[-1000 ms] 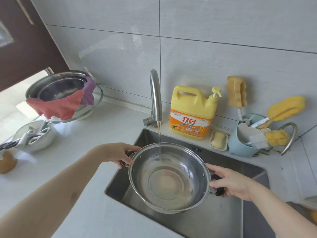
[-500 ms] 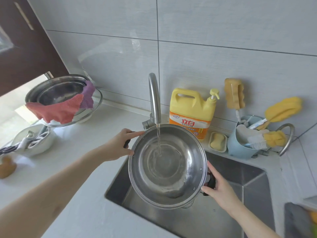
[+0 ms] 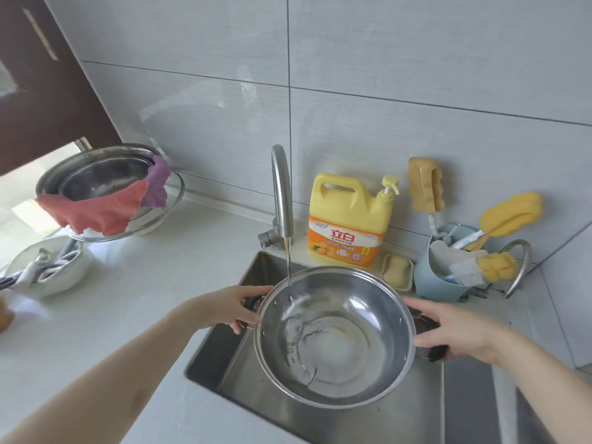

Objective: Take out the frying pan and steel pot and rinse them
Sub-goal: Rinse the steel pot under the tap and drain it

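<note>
A white tabletop (image 3: 134, 315) runs beneath a grey tiled wall (image 3: 384, 75), with a steel sink (image 3: 416, 421) set into it. Over the sink, a person holds a steel pot (image 3: 334, 338) level by its two dark side handles, open side up. The left hand (image 3: 229, 307) is curled round the near-left handle; the right hand (image 3: 455, 330) grips the right handle, fingers wrapped over it. A thin stream of water falls from the curved tap (image 3: 282, 200) onto the pot's inner wall at its left rear, and a little water lies in the bottom. At the left, stacked metal bowls (image 3: 96, 174) carry a red cloth (image 3: 96, 209) and a purple cloth (image 3: 157, 184) draped over the rim. Behind the sink stand a yellow detergent jug (image 3: 349, 219), a blue holder (image 3: 439, 283) of sponge brushes and a soap dish (image 3: 397, 272).
</note>
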Demonstrator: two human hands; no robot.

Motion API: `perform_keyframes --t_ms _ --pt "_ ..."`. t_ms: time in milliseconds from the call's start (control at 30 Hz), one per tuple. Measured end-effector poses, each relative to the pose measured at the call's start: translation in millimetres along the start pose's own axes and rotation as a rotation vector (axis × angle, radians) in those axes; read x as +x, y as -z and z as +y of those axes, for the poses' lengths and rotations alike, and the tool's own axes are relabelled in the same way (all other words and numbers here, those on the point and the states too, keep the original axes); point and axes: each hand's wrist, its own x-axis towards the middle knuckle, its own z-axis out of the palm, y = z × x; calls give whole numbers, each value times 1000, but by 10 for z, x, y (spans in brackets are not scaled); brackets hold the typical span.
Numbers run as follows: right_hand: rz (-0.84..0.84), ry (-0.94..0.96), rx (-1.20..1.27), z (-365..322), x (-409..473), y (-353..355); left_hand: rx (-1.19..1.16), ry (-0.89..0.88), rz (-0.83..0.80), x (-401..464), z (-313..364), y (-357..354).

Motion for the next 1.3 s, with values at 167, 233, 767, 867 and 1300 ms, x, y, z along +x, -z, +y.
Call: perform_keyframes --t_ms 167,233,767,867,1300 --pt "-79 -25 208 382 157 -315 148 18 41 -119 119 206" --pt "-43 16 246 469 203 -509 223 -2 108 -137 123 261" --pt "647 490 -299 594 53 -335 372 -557 735 152 -72 -397" --pt "741 542 -371 634 -29 -281 450 -662 862 141 -38 -492" --pt "1087 766 -612 207 -543 -113 666 -1067 1266 -318 501 -375"
